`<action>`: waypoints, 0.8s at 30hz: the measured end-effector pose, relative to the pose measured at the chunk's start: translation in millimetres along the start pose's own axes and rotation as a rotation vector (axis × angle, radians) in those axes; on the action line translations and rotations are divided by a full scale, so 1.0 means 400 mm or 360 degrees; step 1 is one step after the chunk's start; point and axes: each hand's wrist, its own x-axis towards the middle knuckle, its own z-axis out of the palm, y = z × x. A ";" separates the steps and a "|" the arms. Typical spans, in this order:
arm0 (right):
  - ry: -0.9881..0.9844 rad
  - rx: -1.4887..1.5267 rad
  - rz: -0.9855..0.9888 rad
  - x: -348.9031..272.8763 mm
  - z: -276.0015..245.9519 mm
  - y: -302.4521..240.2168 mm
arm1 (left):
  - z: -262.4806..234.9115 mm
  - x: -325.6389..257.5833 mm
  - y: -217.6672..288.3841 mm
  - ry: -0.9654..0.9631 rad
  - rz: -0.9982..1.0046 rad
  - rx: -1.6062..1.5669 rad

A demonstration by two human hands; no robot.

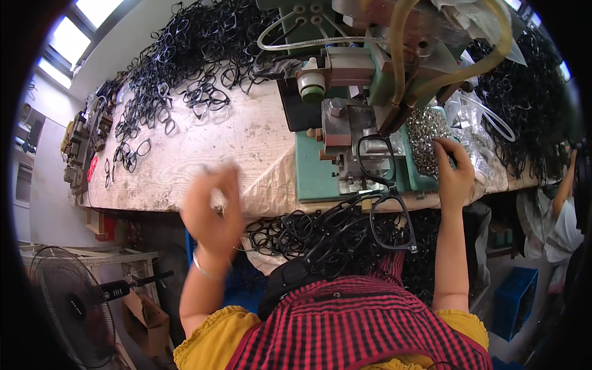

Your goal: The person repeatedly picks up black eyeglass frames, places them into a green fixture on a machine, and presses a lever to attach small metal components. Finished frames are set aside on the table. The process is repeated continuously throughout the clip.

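My right hand [455, 174] is at the right edge of a green tray, thumb and forefinger pinched together over small metal parts [427, 139]; whatever lies between the fingertips is too small to make out. My left hand [213, 213] is in the air above the table's front edge, its fingers curled and smeared by motion. Between the hands, a black eyeglass frame [394, 223] rests at the fixture of a green bench machine [311, 166], one rim up against the metal block and the other hanging toward me. No hand touches it.
Black eyeglass frames [179, 49] lie heaped across the back left of the table [246, 132], with another pile [518, 92] at right. More frames [320, 237] fill the space before my lap. A fan [74, 308] stands lower left, a blue crate [515, 302] lower right. Another person's arm [564, 182] shows far right.
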 end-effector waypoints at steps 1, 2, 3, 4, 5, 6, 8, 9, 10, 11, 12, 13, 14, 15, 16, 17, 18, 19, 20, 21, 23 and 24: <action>-0.0007 0.0071 0.0036 0.009 0.007 -0.012 | 0.011 0.077 -0.030 -0.0056 -0.0139 0.0153; -0.0036 0.0171 0.0056 0.024 0.024 -0.033 | 0.034 0.143 -0.094 -0.0061 -0.0028 0.0238; -0.0066 0.0258 0.0073 0.040 0.036 -0.056 | 0.064 0.182 -0.184 -0.0191 0.0040 0.0433; -0.0076 0.0274 0.0051 0.054 0.056 -0.073 | 0.096 0.197 -0.322 -0.0302 0.0153 0.0669; -0.0081 0.0280 0.0038 0.062 0.076 -0.079 | 0.140 0.195 -0.447 -0.0419 0.0057 0.0964; -0.0078 0.0281 0.0032 0.065 0.088 -0.073 | 0.172 0.184 -0.574 -0.0587 -0.0076 0.1104; -0.0084 0.0289 0.0090 0.060 0.094 -0.048 | 0.181 0.110 -0.776 -0.0942 -0.0526 0.1099; -0.0037 0.0208 0.0136 0.043 0.071 -0.026 | 0.230 0.059 -0.741 -0.0812 -0.0685 0.1070; -0.0014 0.0150 0.0170 0.023 0.048 -0.010 | 0.243 0.048 -0.701 -0.0714 -0.0630 0.1127; 0.0078 0.0104 0.0162 -0.004 0.021 0.018 | 0.240 0.032 -0.663 -0.0706 -0.0551 0.1029; 0.0100 0.0049 0.0170 -0.031 -0.018 0.014 | 0.223 0.018 -0.628 -0.0695 -0.0476 0.0943; 0.0170 -0.0018 0.0149 -0.065 -0.056 0.056 | 0.219 0.002 -0.587 -0.0719 -0.0402 0.0890; 0.0229 0.0013 0.0242 -0.098 -0.085 0.071 | 0.197 -0.018 -0.537 -0.0737 -0.0339 0.0855; 0.0217 0.0025 0.0277 -0.116 -0.104 0.073 | 0.168 -0.038 -0.495 -0.0747 -0.0294 0.0830; 0.0224 0.0026 0.0328 -0.132 -0.123 0.072 | 0.158 -0.047 -0.465 -0.0752 -0.0216 0.0819; 0.0220 -0.0009 0.0290 -0.134 -0.126 0.054 | 0.149 -0.045 -0.442 -0.0750 -0.0128 0.0810; 0.0165 0.0017 0.0177 -0.125 -0.119 0.024 | 0.140 -0.033 -0.423 -0.0735 -0.0030 0.0810; 0.0110 0.0040 0.0063 -0.112 -0.108 -0.015 | 0.136 -0.025 -0.406 -0.0617 0.0025 0.0746; 0.0068 0.0062 -0.0052 -0.094 -0.099 -0.058 | 0.132 -0.001 -0.382 -0.0548 0.0047 0.0755; -0.0011 0.0101 -0.0124 -0.070 -0.087 -0.102 | 0.129 0.027 -0.354 -0.0481 0.0072 0.0755; -0.0129 0.0226 -0.0256 -0.013 -0.045 -0.168 | 0.128 0.065 -0.339 -0.0298 0.0111 0.0547; -0.0111 0.0352 -0.0286 0.013 -0.006 -0.192 | 0.133 0.059 -0.349 -0.0153 -0.0127 0.0308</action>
